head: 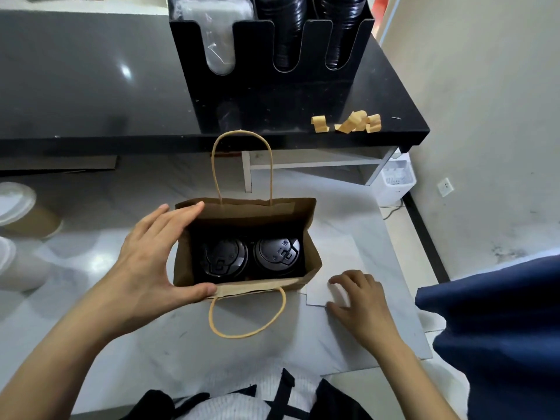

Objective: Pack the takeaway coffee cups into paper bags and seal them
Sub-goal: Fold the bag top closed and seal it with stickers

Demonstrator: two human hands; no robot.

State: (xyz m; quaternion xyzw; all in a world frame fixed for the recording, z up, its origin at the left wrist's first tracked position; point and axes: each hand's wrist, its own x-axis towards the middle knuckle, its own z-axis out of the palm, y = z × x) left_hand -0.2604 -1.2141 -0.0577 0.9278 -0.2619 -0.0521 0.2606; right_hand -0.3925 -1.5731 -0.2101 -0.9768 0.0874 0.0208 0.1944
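Note:
A brown paper bag with twine handles stands open on the white counter. Inside it sit two coffee cups with black lids, one on the left and one on the right. My left hand spans the bag's left end, fingers on the far rim and thumb on the near rim. My right hand lies to the right of the bag, its curled fingers and thumb pinching the edge of a white sheet on the counter.
A black shelf runs behind the bag, holding a black lid organizer and curled brown paper strips. Paper cups stand at the far left. A dark blue cloth hangs at the right.

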